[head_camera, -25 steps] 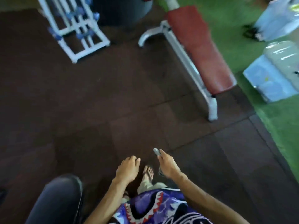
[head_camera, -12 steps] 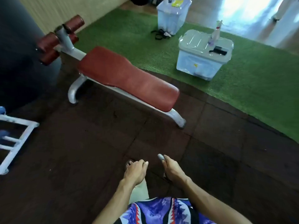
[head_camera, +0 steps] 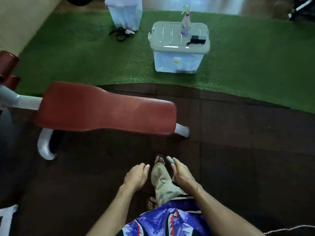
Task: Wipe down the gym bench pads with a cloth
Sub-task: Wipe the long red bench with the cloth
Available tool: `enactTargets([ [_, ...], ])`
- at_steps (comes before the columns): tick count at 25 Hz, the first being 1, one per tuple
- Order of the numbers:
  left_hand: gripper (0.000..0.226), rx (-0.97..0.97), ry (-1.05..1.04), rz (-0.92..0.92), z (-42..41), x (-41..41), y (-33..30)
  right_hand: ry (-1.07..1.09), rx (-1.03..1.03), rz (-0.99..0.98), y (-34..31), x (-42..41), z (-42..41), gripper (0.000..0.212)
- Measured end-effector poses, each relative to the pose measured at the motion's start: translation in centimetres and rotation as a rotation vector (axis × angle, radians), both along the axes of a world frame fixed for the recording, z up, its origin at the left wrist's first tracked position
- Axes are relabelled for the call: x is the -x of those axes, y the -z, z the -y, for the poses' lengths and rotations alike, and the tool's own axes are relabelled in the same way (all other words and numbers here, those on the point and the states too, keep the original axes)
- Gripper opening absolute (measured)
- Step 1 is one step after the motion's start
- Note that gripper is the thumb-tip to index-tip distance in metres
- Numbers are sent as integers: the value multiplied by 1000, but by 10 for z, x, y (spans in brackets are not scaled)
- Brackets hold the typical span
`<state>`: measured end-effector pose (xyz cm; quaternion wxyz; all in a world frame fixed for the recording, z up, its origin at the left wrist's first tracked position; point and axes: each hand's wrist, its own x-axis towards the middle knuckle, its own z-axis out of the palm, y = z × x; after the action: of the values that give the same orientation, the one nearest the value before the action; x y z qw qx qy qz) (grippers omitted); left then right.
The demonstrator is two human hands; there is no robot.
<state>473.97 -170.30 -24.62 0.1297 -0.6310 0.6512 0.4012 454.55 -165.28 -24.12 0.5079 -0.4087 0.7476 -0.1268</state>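
Observation:
The red bench pad [head_camera: 105, 113] lies across the left middle on a grey metal frame [head_camera: 45, 147], with red roller pads [head_camera: 7, 65] at its far left end. Both my hands hang low in front of my body, well short of the pad. My left hand [head_camera: 136, 176] has loosely curled fingers and holds nothing. My right hand [head_camera: 181, 174] shows its back, with a small grey tip [head_camera: 170, 159] at the forefinger; I cannot tell whether it is held or worn. No cloth is in view. A spray bottle [head_camera: 185, 23] stands on a storage bin.
A lidded clear bin [head_camera: 177, 60] sits on green turf [head_camera: 255, 65] beyond the bench, with a black object [head_camera: 197, 39] on its lid. A second bin [head_camera: 126, 12] and black straps [head_camera: 121, 34] lie farther back. Dark rubber flooring surrounds my feet.
My view has swung right and closer: the bench now lies broadside in front of me and the white dumbbell rack has left the frame. My hands keep their pose.

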Motion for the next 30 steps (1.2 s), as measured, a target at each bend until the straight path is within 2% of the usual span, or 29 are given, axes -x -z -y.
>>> enactTargets([
  [4,38,54,9,10,87,-6,19,35,-7,29,33,-11,78,39],
  [8,37,140,101,71,166,-8,52,110,-12,60,86,-19,137,48],
  [11,33,355,162,94,231,-7,117,199,19,38,150,-25,181,50],
  [14,35,459,249,54,287,-5,193,270,81,-12,221,-26,223,50],
  [17,42,592,315,6,338,-7,252,294,244,-124,270,-15,275,50],
  [22,60,719,361,117,382,-24,327,257,470,-500,341,-38,390,51],
  [24,61,762,351,97,380,-25,330,166,539,-593,347,-75,376,52],
  [27,61,765,335,83,382,-24,326,-94,532,-592,343,-85,280,51],
  [28,61,758,331,92,382,-24,326,-88,480,-609,345,-64,256,52],
  [30,62,750,330,110,381,-22,326,116,344,-645,354,-6,260,56],
])
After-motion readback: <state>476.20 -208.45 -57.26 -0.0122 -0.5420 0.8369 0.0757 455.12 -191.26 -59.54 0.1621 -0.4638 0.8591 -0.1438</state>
